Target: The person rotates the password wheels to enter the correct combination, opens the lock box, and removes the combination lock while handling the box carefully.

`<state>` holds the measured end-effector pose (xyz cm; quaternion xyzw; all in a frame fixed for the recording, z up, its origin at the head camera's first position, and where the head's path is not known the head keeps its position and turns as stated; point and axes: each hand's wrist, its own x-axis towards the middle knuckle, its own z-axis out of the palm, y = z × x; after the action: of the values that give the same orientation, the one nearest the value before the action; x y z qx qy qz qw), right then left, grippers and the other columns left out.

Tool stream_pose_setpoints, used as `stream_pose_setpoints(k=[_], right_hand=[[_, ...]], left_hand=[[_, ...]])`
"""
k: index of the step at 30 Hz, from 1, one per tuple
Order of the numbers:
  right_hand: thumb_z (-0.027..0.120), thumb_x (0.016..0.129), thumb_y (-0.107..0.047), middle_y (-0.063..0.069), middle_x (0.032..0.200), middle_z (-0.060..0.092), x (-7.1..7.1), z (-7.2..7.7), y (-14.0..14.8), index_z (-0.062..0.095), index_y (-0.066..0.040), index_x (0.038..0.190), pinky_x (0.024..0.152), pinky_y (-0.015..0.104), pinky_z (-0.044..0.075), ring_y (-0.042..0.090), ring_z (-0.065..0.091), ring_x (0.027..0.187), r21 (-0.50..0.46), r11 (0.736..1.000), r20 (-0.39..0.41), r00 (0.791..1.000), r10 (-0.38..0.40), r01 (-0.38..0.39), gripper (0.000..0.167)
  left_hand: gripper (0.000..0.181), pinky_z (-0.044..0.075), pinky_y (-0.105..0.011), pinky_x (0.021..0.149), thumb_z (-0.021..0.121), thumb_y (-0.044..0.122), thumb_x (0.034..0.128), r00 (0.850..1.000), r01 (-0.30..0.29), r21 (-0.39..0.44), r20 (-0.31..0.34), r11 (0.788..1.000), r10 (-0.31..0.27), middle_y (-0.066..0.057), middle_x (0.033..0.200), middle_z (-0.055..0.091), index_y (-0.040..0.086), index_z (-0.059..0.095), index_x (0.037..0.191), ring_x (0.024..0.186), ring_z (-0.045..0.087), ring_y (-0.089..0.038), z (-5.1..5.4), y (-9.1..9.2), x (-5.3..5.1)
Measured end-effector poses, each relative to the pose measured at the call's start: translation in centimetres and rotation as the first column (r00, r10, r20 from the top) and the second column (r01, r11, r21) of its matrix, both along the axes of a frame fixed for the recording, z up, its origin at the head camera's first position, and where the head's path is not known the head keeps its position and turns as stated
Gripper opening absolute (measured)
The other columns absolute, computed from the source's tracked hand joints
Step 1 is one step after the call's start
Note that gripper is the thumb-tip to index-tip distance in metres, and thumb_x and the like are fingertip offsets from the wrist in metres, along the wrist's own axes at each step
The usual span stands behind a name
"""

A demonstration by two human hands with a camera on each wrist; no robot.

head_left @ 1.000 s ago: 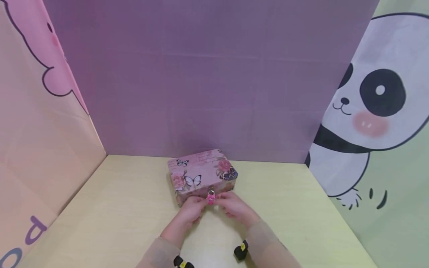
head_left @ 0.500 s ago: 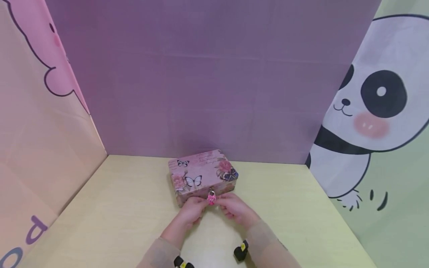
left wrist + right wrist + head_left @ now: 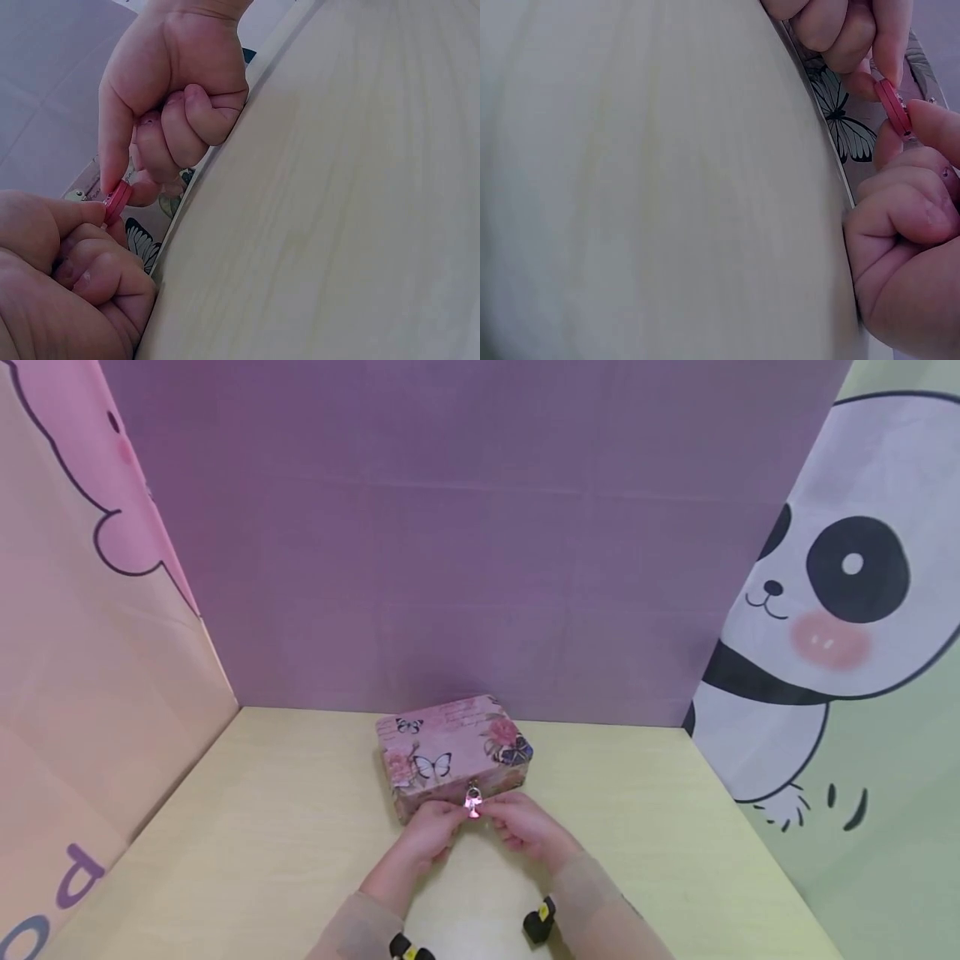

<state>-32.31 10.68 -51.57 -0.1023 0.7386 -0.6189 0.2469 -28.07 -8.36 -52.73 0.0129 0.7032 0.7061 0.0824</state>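
Observation:
A pink box [image 3: 457,745] with butterfly and flower prints stands near the back of the table, its lid down. From the clasp on its front hangs a small pink padlock [image 3: 472,804], its metal shackle upward. My left hand [image 3: 429,828] pinches the padlock's left side between thumb and finger. On the opposite side, my right hand [image 3: 528,827] pinches it the same way. In the left wrist view the red-pink lock body [image 3: 117,201] sits between both thumbs. The right wrist view shows the lock [image 3: 892,105] edge-on, and the other fingers of both hands are curled in.
The pale wooden table [image 3: 285,827] spreads around the box. Behind it rises a purple backdrop [image 3: 480,543], close to the box's rear. Printed panels flank the table, with a panda [image 3: 847,593] on the right one. Black wrist straps [image 3: 538,923] sit at the sleeves.
Both hands keep nearly the same place on the padlock. The lock's face now catches a bright glare, which suggests a slight tilt. The box has not moved.

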Motion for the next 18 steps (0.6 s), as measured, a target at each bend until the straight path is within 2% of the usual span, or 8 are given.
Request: stream_pose_setpoints(k=[3, 5, 8, 10, 12, 14, 16, 18], right_hand=[[0.066, 0.099, -0.028, -0.005, 0.061, 0.036, -0.07, -0.02, 0.02, 0.069, -0.005, 0.097, 0.044, 0.023, 0.024, 0.009, 0.028, 0.050, 0.002, 1.000, 0.000, 1.000, 0.002, -0.002, 0.023], [0.065, 0.100, -0.031, -0.005, 0.061, 0.035, -0.10, -0.01, 0.03, 0.067, -0.007, 0.090, 0.044, 0.023, 0.023, 0.010, 0.028, 0.049, -0.003, 1.000, 0.010, 1.000, -0.004, 0.004, 0.026], [0.061, 0.101, -0.042, -0.006, 0.060, 0.033, -0.09, 0.11, 0.08, 0.055, -0.013, 0.076, 0.044, 0.023, 0.022, 0.009, 0.026, 0.048, -0.037, 0.999, 0.064, 0.998, -0.029, 0.031, 0.039], [0.057, 0.101, -0.052, -0.007, 0.060, 0.032, -0.10, 0.23, 0.15, 0.050, -0.015, 0.076, 0.044, 0.023, 0.020, 0.008, 0.025, 0.048, -0.069, 0.996, 0.116, 0.992, -0.049, 0.057, 0.045], [0.052, 0.100, -0.059, -0.008, 0.061, 0.032, -0.17, 0.31, 0.27, 0.053, -0.013, 0.084, 0.045, 0.023, 0.019, 0.007, 0.024, 0.048, -0.095, 0.992, 0.163, 0.984, -0.069, 0.085, 0.049], [0.049, 0.099, -0.063, -0.009, 0.061, 0.032, -0.25, 0.35, 0.44, 0.060, -0.007, 0.100, 0.045, 0.022, 0.019, 0.006, 0.025, 0.048, -0.103, 0.989, 0.191, 0.977, -0.090, 0.111, 0.057], [0.047, 0.100, -0.064, -0.009, 0.062, 0.033, -0.36, 0.32, 0.65, 0.060, -0.001, 0.116, 0.046, 0.021, 0.020, 0.006, 0.026, 0.049, -0.103, 0.987, 0.201, 0.974, -0.103, 0.125, 0.067], [0.047, 0.099, -0.065, -0.009, 0.062, 0.033, -0.45, 0.29, 0.83, 0.058, 0.003, 0.124, 0.046, 0.021, 0.020, 0.006, 0.026, 0.049, -0.104, 0.985, 0.210, 0.971, -0.112, 0.136, 0.074]], left_hand=[[0.026, 0.026, -0.021, 0.039, 0.061, 0.016, 0.0995, 1.000, -0.003, -0.004, -0.003, 1.000, 0.003, 0.009, 0.056, 0.038, -0.009, 0.070, 0.105, 0.043, 0.031, -0.006, 0.03, 0.00, 0.01], [0.026, 0.026, -0.021, 0.039, 0.061, 0.015, 0.0991, 1.000, -0.010, -0.012, -0.006, 1.000, 0.010, 0.009, 0.056, 0.038, -0.008, 0.070, 0.104, 0.043, 0.031, -0.006, 0.06, -0.04, 0.00], [0.025, 0.027, -0.022, 0.039, 0.061, 0.016, 0.0998, 1.000, -0.013, -0.026, -0.002, 1.000, 0.013, 0.008, 0.055, 0.038, -0.007, 0.069, 0.098, 0.043, 0.031, -0.006, 0.06, -0.04, -0.05], [0.025, 0.028, -0.022, 0.039, 0.061, 0.017, 0.1002, 1.000, -0.012, -0.029, 0.000, 1.000, 0.012, 0.008, 0.055, 0.037, -0.006, 0.067, 0.093, 0.042, 0.032, -0.007, 0.06, -0.02, -0.06], [0.026, 0.028, -0.023, 0.039, 0.060, 0.018, 0.1006, 1.000, -0.008, -0.033, 0.005, 0.999, 0.008, 0.008, 0.054, 0.037, -0.005, 0.064, 0.089, 0.042, 0.032, -0.007, 0.06, 0.01, -0.07], [0.026, 0.028, -0.023, 0.039, 0.060, 0.018, 0.1007, 1.000, -0.005, -0.033, 0.003, 0.999, 0.005, 0.008, 0.054, 0.038, -0.005, 0.063, 0.088, 0.042, 0.032, -0.007, 0.08, 0.01, -0.02], [0.026, 0.029, -0.023, 0.039, 0.060, 0.018, 0.1009, 1.000, -0.003, -0.036, 0.001, 0.999, 0.003, 0.008, 0.055, 0.038, -0.006, 0.064, 0.090, 0.043, 0.032, -0.007, 0.10, 0.01, 0.03], [0.026, 0.029, -0.023, 0.039, 0.059, 0.018, 0.1009, 1.000, -0.001, -0.041, 0.007, 0.999, 0.002, 0.008, 0.056, 0.038, -0.006, 0.065, 0.093, 0.043, 0.033, -0.007, 0.12, -0.02, 0.06]])
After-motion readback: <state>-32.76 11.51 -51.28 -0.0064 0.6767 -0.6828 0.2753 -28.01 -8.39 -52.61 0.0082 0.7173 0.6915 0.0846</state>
